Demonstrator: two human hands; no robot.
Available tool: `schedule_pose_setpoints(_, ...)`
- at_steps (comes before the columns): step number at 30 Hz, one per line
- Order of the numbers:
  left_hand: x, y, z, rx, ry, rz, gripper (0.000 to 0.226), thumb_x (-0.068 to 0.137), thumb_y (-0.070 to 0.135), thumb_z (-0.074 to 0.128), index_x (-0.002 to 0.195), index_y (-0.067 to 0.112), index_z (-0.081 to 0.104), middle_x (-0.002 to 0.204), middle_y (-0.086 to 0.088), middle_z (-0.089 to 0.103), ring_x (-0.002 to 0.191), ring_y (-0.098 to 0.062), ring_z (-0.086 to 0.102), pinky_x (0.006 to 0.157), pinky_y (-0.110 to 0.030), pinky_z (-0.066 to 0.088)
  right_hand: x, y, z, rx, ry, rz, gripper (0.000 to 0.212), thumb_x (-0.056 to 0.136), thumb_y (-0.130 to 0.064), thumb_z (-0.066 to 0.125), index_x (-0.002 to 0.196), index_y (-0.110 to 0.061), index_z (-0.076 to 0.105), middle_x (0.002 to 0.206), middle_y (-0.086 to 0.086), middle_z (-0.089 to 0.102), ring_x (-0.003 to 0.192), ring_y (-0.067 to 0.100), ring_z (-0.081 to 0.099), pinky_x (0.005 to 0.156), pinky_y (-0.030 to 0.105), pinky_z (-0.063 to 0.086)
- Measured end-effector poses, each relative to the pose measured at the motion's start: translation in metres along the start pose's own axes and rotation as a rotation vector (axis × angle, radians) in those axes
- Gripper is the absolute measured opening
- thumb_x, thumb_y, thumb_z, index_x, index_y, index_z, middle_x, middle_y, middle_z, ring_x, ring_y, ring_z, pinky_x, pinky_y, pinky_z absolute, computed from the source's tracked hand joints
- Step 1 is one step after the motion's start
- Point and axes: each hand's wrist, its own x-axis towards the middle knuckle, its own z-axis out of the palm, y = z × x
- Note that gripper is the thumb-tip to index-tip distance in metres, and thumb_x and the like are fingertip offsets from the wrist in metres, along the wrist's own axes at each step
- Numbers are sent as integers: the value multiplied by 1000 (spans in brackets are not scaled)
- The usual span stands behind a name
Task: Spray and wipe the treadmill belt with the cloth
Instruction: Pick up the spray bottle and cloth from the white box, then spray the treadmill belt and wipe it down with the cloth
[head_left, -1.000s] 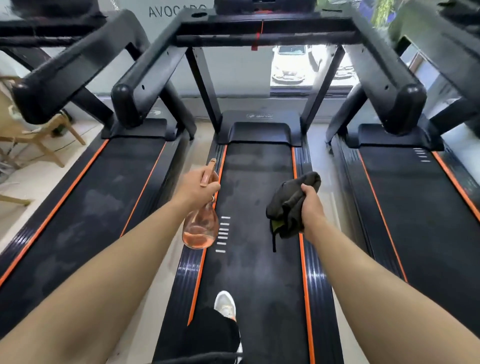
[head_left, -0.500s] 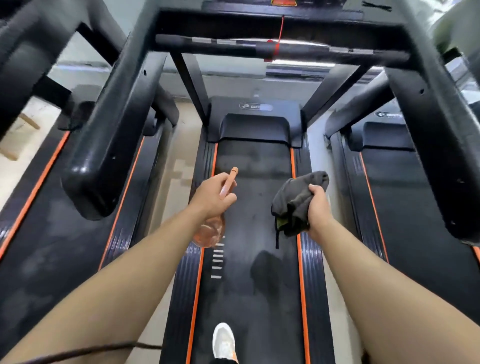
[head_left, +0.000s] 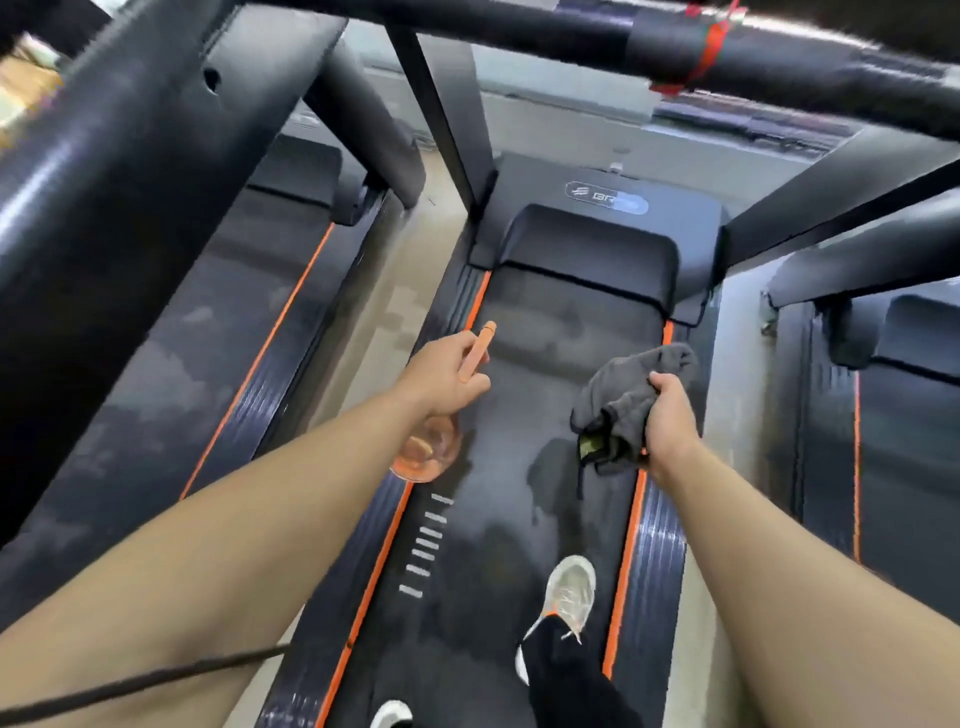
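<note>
Left hand has its grip wrapped round the neck of a pinkish spray bottle, nozzle aimed forward over the belt; right hand grips a bunched grey cloth hanging just above the belt's right edge. Person is standing on the belt itself, one shoe planted mid-belt. Main worry imo: spray a belt you're standing on and it gets slick underfoot, so a slip is easy. Both hands are full too, so nothing's free to grab the handrail. Also the nozzle sits near the left orange stripe, so mist could land on the side rail or floor instead. Belt looks patchy, hard to tell wet from dusty.
</note>
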Motion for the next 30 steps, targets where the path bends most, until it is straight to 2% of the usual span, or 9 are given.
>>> schedule_pose_setpoints(4,76,-13,23,44,17,-29,17,84,26,65,100,24,58,104,1,64,99,-27,60,80,-33,39,74,-7,20,-110,-68,-16,29,85,-43,57,85,-16,66,73,1,73,73,22,66,75,34,52)
schedule_pose_setpoints(7,132,-31,42,73,57,-33,22,92,18,68,113,17,64,111,-2,65,100,-24,57,85,-33,42,147,6,31,-226,-46,-17,58,53,-59,63,92,-17,70,97,6,75,95,29,69,97,43,52)
schedule_pose_setpoints(9,166,-45,56,53,84,-45,17,87,24,68,103,22,62,104,-1,66,98,-27,62,88,-38,48,211,24,34,-326,-26,-8,69,44,-66,58,93,-20,72,105,5,74,99,31,69,102,47,50)
schedule_pose_setpoints(14,248,-84,94,25,2,-57,18,91,21,68,109,17,67,110,-10,75,93,-33,72,93,-44,57,293,43,66,-618,-77,-172,57,69,-66,34,105,-38,68,127,13,65,114,39,61,104,54,47)
schedule_pose_setpoints(18,305,-122,122,-28,-45,-34,8,91,13,67,98,18,65,103,-11,73,89,-36,77,89,-49,61,349,48,100,-690,-76,-250,74,77,-56,32,136,-18,58,135,21,59,124,42,56,108,54,44)
schedule_pose_setpoints(21,347,-146,140,-104,-69,-54,9,93,10,66,102,13,67,100,-10,70,86,-36,79,90,-51,63,403,60,118,-665,-3,-252,64,88,-54,29,132,-21,61,136,12,59,123,37,55,108,47,42)
schedule_pose_setpoints(26,415,-182,173,-190,-72,-52,17,96,9,65,113,9,71,102,-7,70,74,-30,73,73,-35,62,493,90,127,-574,199,-420,33,101,-31,35,115,-9,56,119,15,62,99,30,49,83,36,34)
schedule_pose_setpoints(28,444,-199,189,-277,-15,-48,18,95,7,65,111,10,73,108,-13,73,79,-27,68,67,-34,62,531,107,128,-573,287,-580,46,99,-28,41,141,-12,48,136,16,58,116,34,53,93,40,41)
schedule_pose_setpoints(30,473,-215,204,-327,37,-9,23,90,9,68,112,13,74,117,-17,74,83,-22,66,58,-29,61,571,126,125,-725,346,-750,63,99,-26,50,157,-12,29,158,14,39,141,35,37,115,45,32)
